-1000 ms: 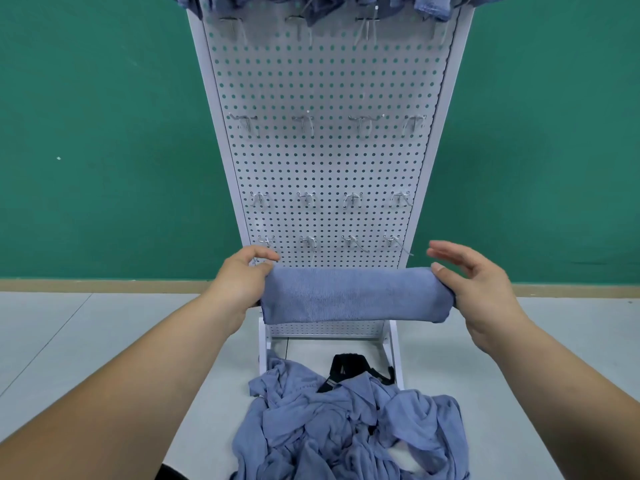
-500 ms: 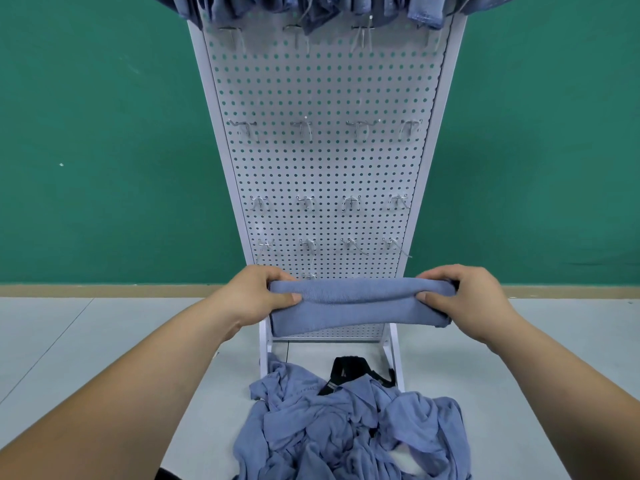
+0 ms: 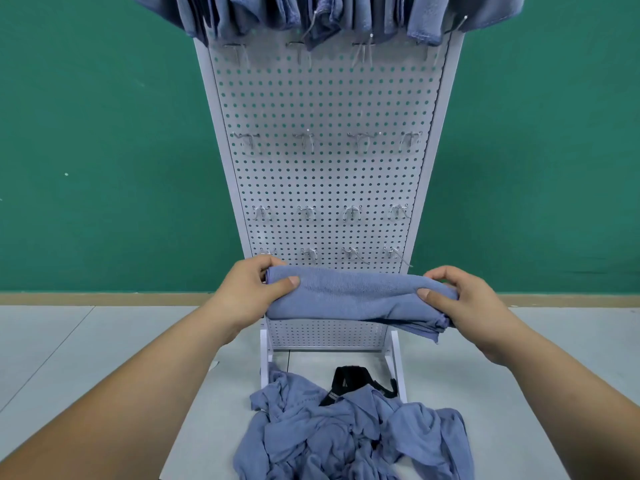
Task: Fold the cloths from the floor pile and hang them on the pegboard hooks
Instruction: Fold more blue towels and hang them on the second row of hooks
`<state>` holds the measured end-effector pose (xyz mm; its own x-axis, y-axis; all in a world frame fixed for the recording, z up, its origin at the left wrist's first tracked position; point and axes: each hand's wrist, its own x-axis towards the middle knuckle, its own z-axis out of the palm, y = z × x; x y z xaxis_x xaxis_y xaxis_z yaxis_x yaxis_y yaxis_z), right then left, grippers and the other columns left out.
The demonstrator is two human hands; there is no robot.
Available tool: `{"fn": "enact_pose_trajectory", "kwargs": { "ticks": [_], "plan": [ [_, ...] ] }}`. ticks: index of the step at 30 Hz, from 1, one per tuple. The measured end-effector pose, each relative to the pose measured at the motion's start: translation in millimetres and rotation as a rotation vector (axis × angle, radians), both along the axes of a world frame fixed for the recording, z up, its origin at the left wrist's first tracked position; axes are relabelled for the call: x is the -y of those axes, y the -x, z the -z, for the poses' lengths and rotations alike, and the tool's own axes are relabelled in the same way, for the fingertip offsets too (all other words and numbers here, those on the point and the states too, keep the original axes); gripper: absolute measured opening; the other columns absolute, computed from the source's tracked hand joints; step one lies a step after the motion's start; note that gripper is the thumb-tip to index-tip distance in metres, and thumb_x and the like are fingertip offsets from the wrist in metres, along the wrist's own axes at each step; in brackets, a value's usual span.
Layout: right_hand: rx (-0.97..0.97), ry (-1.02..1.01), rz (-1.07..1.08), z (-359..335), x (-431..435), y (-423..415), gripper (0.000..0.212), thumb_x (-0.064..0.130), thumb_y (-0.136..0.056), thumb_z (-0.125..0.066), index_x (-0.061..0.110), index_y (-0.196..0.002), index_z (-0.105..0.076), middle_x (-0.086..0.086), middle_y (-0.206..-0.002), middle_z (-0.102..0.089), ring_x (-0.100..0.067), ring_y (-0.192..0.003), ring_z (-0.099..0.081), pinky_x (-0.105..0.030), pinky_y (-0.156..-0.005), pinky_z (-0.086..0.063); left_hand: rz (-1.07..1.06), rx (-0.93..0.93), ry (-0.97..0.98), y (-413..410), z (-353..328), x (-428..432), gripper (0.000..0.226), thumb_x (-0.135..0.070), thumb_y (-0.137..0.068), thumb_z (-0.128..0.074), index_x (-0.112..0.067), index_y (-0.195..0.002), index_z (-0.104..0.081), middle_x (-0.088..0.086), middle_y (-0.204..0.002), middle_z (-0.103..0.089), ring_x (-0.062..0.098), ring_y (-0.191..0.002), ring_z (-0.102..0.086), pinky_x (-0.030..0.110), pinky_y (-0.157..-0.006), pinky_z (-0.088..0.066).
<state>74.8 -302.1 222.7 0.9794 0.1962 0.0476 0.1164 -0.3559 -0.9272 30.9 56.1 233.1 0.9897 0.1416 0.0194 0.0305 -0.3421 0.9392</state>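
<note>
A folded blue cloth (image 3: 356, 296) stretches level between my hands, in front of the lower part of the white pegboard (image 3: 329, 174). My left hand (image 3: 249, 289) pinches its left end with thumb on the near face. My right hand (image 3: 460, 299) grips its right end, where loose layers hang down. A crumpled pile of blue cloths (image 3: 349, 438) lies on the floor at the pegboard's foot. Several folded blue cloths (image 3: 325, 13) hang from the top row of hooks. Rows of bare metal hooks (image 3: 304, 142) stick out below them.
A black strap (image 3: 349, 375) lies at the back of the pile between the pegboard's white legs (image 3: 398, 362). A green wall (image 3: 104, 150) stands behind, with a tan skirting strip. Grey floor (image 3: 86, 348) spreads to both sides.
My hands went from holding the cloth's ends with straight fingers to gripping them. The cloth got folded narrower, and its right end now sags with layers hanging loose.
</note>
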Motion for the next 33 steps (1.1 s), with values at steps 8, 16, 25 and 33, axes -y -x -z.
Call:
{"fn": "enact_pose_trajectory", "kwargs": {
  "ticks": [8, 16, 25, 33],
  "plan": [
    [0.289, 0.115, -0.097, -40.6, -18.2, 16.4, 0.023, 0.009, -0.094, -0.073, 0.031, -0.104, -0.074, 0.012, -0.101, -0.076, -0.013, -0.092, -0.071, -0.03, -0.071, -0.056, 0.411, -0.282, -0.286, 13.1, 6.3, -1.5, 0.047, -0.013, -0.076, -0.064, -0.041, -0.113, -0.067, -0.007, -0.108, -0.075, 0.015, -0.081, -0.061, 0.029, -0.069, -0.045],
    [0.373, 0.183, -0.161, -65.7, -35.9, 28.5, 0.029, 0.006, -0.092, -0.07, 0.032, -0.102, -0.073, 0.012, -0.099, -0.076, -0.013, -0.091, -0.07, -0.026, -0.075, -0.058, 0.564, -0.297, -0.371, 22.6, 22.5, 60.0, 0.033, -0.06, -0.092, -0.071, -0.041, -0.119, -0.069, -0.018, -0.116, -0.074, 0.004, -0.109, -0.069, 0.03, -0.099, -0.056],
    [0.317, 0.211, -0.119, -64.5, -31.5, 24.7, 0.028, 0.005, -0.089, -0.069, 0.032, -0.099, -0.072, 0.013, -0.096, -0.076, -0.011, -0.084, -0.07, -0.025, -0.067, -0.055, 0.459, -0.131, -0.306, 23.0, -2.7, 32.6, 0.048, -0.062, -0.082, -0.08, -0.04, -0.122, -0.065, -0.013, -0.118, -0.071, 0.012, -0.111, -0.069, 0.036, -0.1, -0.056],
    [0.178, 0.604, -0.304, -69.0, -53.7, 33.1, 0.047, 0.018, -0.079, -0.06, 0.054, -0.108, -0.068, 0.028, -0.099, -0.072, -0.002, -0.089, -0.069, -0.025, -0.081, -0.058, 0.364, -0.028, -0.549, 41.7, -35.4, 17.8, 0.027, -0.049, -0.093, -0.067, -0.023, -0.098, -0.07, -0.004, -0.093, -0.075, 0.015, -0.088, -0.069, 0.04, -0.084, -0.059]
  ]
}}
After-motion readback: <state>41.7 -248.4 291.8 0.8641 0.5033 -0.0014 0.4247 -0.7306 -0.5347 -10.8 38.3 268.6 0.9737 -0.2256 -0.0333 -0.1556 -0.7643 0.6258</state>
